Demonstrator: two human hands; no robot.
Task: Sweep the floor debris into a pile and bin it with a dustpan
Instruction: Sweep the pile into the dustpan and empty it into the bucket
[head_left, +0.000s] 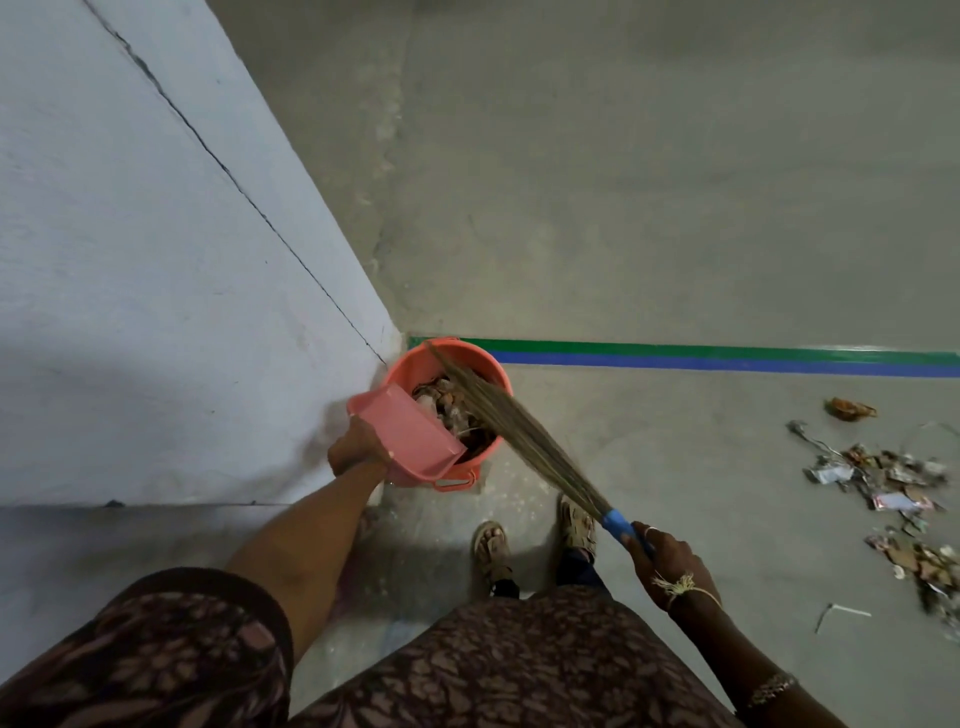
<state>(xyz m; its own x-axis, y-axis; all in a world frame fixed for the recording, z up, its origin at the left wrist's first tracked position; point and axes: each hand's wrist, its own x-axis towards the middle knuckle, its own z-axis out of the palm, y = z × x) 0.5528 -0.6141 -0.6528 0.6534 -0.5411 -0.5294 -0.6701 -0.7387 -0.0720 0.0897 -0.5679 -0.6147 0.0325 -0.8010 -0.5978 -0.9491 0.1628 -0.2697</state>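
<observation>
The left arm (301, 545) stretches forward, nearly straight and bare below a brown patterned sleeve (208, 623). The left hand (358, 447), its back turned up, curls its fingers round the near end of a tilted pink plastic dustpan (410, 431). The right arm (727, 654) is bent at the lower right, a thread and a bangle on it, and the right hand (670, 566) grips the blue-wrapped handle of a brown grass broom (519, 426), while two sandalled feet (491, 551) stand between the arms.

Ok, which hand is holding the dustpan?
The left hand, gripping the pink dustpan tipped over the bucket; the right hand grips the broom by its blue handle.
</observation>
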